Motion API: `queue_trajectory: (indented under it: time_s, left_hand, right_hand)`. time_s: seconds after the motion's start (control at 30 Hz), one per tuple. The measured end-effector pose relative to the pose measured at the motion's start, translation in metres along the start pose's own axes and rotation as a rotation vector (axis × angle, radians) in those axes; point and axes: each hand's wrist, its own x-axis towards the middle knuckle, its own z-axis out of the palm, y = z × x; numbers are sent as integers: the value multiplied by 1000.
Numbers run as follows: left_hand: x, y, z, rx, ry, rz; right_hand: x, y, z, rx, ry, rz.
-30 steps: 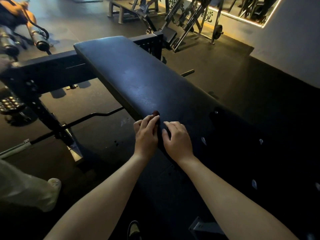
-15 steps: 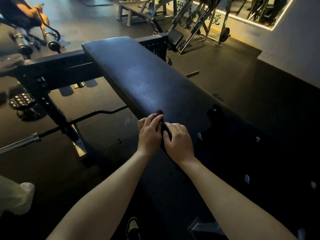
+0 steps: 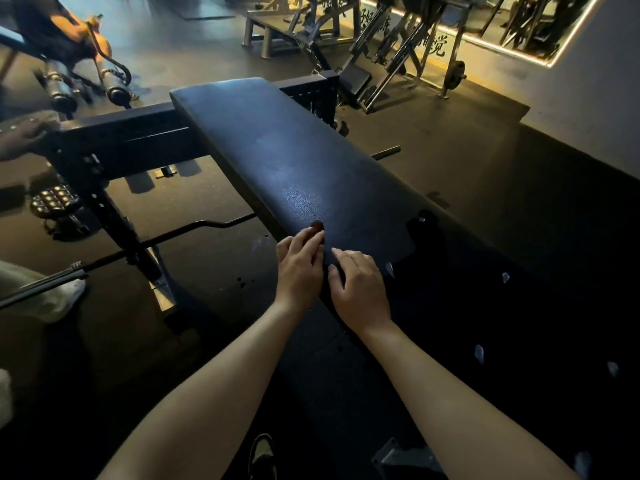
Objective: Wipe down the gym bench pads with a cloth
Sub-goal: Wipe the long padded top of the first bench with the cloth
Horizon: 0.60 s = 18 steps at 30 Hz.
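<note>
Pressing on the near-left edge of the long black textured vinyl bench pad [image 3: 294,161], two bare hands sit side by side, almost touching. Left hand [image 3: 299,268]: fingers straight and together, laid flat over the pad's edge, curled round nothing visible. Right hand [image 3: 360,289]: fingers bent, tips down on the pad; whether they pinch anything, cannot tell. One small dark red scrap [image 3: 317,226] pokes out at the left fingertips (cloth or not, too small and dim to say). Pad surface runs open ahead of the hands to its rounded far end. Dark rubber floor [image 3: 450,161] shows along both long edges. One black steel crossbeam [image 3: 131,140] meets the pad's far-left side. One bent black barbell [image 3: 207,224] lies on the floor at left, one end hidden behind the pad's edge. Near-right part of the pad is covered by a black mass with pale flecks [image 3: 519,323], unclear what. One dark shoe [image 3: 263,455] at the bottom edge, cut off. Second person's hand [image 3: 24,136] at far left, blurred and cropped. Weight machines [image 3: 398,46] at the back, count unclear.
</note>
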Motion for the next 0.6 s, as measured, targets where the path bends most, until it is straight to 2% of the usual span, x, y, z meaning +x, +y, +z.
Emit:
queue_trajectory:
  time_s: [0.13,0.3,0.37,0.47,0.6]
  left_hand:
    - [-34,3,7,-11,-2,94]
    - [-35,3,0,-13,10,162]
    - [-18,3,-6,1,45,87]
    - [-9,13,-5,-57,4,-43]
    - [-39,24,4,-147,-9,8]
  right_hand:
    - [-11,5,-11,100,46,17]
    - [-16,12,-16,88,30,-5]
    - [-12,11,-12,64,16,3]
    - [-7,9,-9,38,5,10]
    - [-13,12,-14,145,-24,10]
